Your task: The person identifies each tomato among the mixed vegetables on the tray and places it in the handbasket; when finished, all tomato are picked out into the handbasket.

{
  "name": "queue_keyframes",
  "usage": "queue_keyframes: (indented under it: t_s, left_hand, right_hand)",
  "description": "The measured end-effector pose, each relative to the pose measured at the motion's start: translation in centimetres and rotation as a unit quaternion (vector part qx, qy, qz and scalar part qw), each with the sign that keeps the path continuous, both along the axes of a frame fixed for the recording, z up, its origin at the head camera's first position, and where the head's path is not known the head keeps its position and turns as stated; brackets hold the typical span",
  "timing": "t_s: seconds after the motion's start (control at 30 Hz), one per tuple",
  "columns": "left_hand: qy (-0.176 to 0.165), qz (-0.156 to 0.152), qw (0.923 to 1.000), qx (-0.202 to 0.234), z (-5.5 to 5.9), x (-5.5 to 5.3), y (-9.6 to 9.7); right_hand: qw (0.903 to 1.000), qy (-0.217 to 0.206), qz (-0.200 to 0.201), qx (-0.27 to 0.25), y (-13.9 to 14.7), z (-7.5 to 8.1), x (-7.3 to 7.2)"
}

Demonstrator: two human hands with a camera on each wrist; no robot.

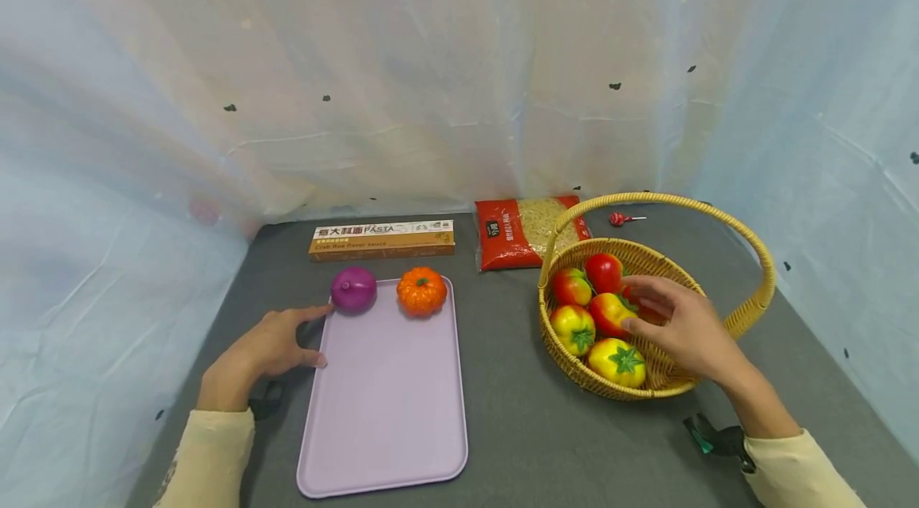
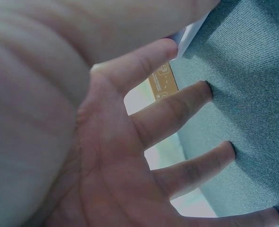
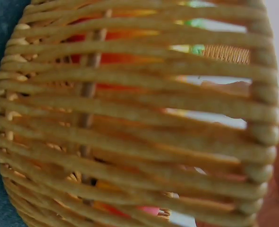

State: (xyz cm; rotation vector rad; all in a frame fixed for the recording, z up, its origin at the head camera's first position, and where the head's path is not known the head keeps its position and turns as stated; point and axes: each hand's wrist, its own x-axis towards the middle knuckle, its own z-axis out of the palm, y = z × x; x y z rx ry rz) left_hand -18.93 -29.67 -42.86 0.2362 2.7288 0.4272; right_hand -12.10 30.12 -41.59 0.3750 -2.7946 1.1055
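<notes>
My left hand [image 1: 273, 344] has its fingers spread beside the lilac tray [image 1: 388, 412]. Its index finger and thumb touch or nearly touch the tray's left rim, and the other fingertips [image 2: 203, 90] rest on the grey cloth in the left wrist view. On the tray's far end sit a purple onion [image 1: 353, 289] and an orange pumpkin [image 1: 421, 291]. My right hand [image 1: 682, 324] reaches into a wicker basket [image 1: 574, 374] over red-and-yellow tomatoes [image 1: 616, 362]. A red one [image 1: 649, 310] shows between thumb and fingers; whether it is gripped is unclear. Basket weave blocks the right wrist view.
Behind the tray lies a pasta box [image 1: 382, 241]. A red bag of pasta [image 1: 510, 233] lies right of it, partly behind the basket's tall handle [image 1: 770, 277]. A red lollipop [image 1: 619, 218] is at the back. Pale curtains [image 1: 431, 93] surround the table.
</notes>
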Motion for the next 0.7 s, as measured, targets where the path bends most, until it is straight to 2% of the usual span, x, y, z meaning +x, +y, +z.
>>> queue_keyframes:
  t_s: [0.3, 0.5, 0.7]
  left_hand:
    - [-0.003, 0.003, 1.0, -0.009, -0.1, -0.2, 0.1]
    - [-0.001, -0.001, 1.0, -0.007, 0.0, -0.2, 0.1]
    - [-0.001, -0.002, 1.0, -0.003, -0.1, -0.2, 0.1]
  right_hand:
    - [0.9997, -0.01, 0.013, -0.015, -0.9, 0.6, -0.1]
    - [0.9998, 0.002, 0.021, 0.005, -1.5, 0.6, -0.1]
    - [0.9995, -0.003, 0.025, 0.019, -2.0, 0.5, 0.0]
